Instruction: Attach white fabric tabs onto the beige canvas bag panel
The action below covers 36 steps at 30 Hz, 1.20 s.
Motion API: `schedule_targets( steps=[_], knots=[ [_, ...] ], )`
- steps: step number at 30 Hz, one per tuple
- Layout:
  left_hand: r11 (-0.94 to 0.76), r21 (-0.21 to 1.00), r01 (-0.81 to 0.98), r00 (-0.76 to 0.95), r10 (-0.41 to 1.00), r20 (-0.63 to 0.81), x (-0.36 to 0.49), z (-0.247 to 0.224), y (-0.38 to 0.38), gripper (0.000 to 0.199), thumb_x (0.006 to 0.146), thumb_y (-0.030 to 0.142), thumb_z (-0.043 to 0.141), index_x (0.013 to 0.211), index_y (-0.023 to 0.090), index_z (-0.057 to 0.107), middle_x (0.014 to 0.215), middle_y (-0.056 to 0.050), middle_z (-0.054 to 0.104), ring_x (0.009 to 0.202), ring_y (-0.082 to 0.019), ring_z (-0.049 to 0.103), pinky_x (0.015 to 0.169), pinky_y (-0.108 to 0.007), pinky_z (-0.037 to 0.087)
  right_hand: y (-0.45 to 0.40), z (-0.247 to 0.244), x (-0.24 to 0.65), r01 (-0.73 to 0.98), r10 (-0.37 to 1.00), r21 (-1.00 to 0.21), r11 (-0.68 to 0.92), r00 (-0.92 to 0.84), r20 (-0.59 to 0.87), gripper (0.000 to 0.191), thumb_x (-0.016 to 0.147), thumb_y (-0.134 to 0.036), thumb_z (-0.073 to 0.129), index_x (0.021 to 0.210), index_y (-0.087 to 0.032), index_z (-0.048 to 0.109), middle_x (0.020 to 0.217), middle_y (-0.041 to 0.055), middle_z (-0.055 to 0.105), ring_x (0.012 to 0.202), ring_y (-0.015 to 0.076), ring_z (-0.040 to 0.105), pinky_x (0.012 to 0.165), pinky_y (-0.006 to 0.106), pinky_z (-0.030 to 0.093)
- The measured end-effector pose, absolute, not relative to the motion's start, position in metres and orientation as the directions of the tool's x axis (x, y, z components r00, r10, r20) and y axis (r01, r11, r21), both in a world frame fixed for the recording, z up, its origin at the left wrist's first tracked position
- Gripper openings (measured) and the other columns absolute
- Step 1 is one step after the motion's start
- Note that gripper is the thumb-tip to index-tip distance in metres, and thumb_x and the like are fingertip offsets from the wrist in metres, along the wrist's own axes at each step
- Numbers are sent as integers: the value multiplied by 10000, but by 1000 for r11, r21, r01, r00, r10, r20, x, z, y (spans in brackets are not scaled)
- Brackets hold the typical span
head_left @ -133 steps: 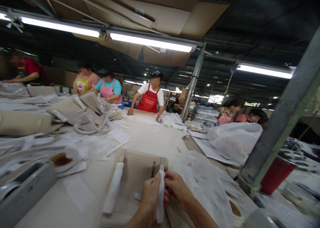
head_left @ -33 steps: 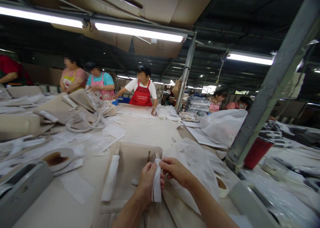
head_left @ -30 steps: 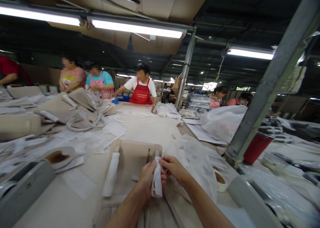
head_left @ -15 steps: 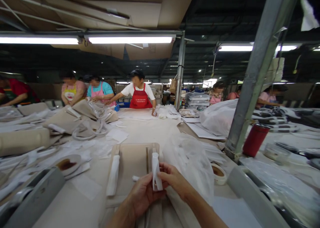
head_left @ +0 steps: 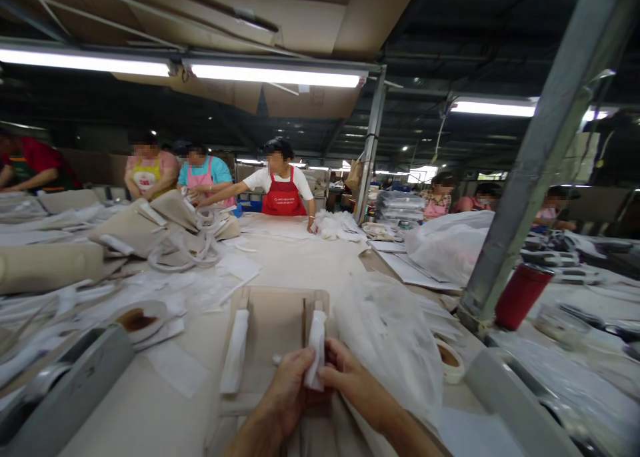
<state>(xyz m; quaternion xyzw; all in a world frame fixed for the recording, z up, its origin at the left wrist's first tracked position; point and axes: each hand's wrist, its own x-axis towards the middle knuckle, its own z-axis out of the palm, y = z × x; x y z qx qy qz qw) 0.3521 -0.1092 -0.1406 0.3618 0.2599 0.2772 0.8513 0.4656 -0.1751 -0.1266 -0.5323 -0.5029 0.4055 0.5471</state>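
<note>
In front of me lies a beige bag [head_left: 273, 317] on the table. A strip wrapped in white paper [head_left: 316, 340] runs along its right side, and both of my hands grip its lower end. My left hand [head_left: 290, 387] presses it from the left with the thumb on top. From the right, my right hand [head_left: 345, 377] pinches the same strip between thumb and fingers. What is inside the wrapping is hidden. A matching white-wrapped strip [head_left: 235, 351] rests along the bag's left side, touched by neither hand.
Clear plastic bags [head_left: 390, 337] lie right of the beige bag. Grey tape dispensers [head_left: 70, 383] stand left and right. A tape roll [head_left: 450, 361], a red cup [head_left: 523, 295] and a metal post [head_left: 530, 157] are on the right. Beige bags [head_left: 145, 227] pile up left; co-workers stand beyond.
My view has shifted and tilted slightly. My fingers have closed further over the wrapped strip's lower end, which both hands still hold.
</note>
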Motion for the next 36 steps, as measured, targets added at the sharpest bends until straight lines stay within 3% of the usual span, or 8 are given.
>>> schedule_targets(
  steps=[2,8,12,15,19,25,33,36],
  knots=[
    [581,766,-275,727,647,-230,351,-140,-111,420,631,443,785,834,94,671,743,-91,705,592,-137,597,573,-279,535,-177,-124,465,3,991,-996,89,96,88,398,666,-152,546,1061,-196,553,996,24,663,943,213,624,885,367,483],
    [462,833,-303,658,734,-168,355,-144,-114,534,528,553,803,793,122,631,689,-48,690,556,-119,582,507,-223,477,-173,-137,449,190,913,-976,103,371,168,396,666,-177,595,1059,-203,551,999,55,652,923,221,612,859,361,480],
    [364,894,-260,592,792,-150,356,-145,-115,556,547,624,751,770,141,588,597,-2,636,477,-97,534,444,-213,447,-167,-123,459,-133,992,-991,10,127,-8,198,686,-263,587,866,-178,585,678,-11,582,636,153,545,637,295,457],
    [327,915,-238,579,804,-137,356,-143,-116,562,560,651,728,752,151,558,589,-1,629,465,-99,540,437,-219,456,-159,-117,470,-251,991,-964,-83,77,-105,342,766,-503,565,719,-165,556,525,-35,492,478,115,439,501,262,358],
    [392,881,-264,595,785,-171,354,-140,-117,557,549,615,765,755,141,557,601,-9,628,461,-89,538,442,-217,461,-151,-128,472,-128,965,-992,-5,260,-38,442,683,-573,702,663,-163,539,491,-59,461,469,86,386,473,234,274],
    [533,784,-319,674,709,-208,349,-139,-116,522,587,498,814,851,102,602,708,-61,665,562,-112,605,530,-237,523,-163,-126,465,-351,981,-936,-25,174,-92,377,656,-475,744,757,-139,605,611,-14,566,540,102,489,533,242,369],
    [504,827,-249,664,711,-233,350,-144,-110,410,662,425,778,869,113,611,730,-54,668,597,-131,610,551,-264,537,-151,-139,465,47,880,-998,-31,475,-5,253,662,-395,636,619,-174,519,568,-35,530,541,111,478,506,243,376],
    [555,794,-249,705,666,-244,347,-142,-107,403,649,395,787,882,108,626,729,-54,669,621,-146,619,594,-293,545,-157,-145,460,96,912,-994,49,403,84,236,694,-394,638,743,-173,568,673,-5,608,639,158,567,606,289,465]
  ],
)
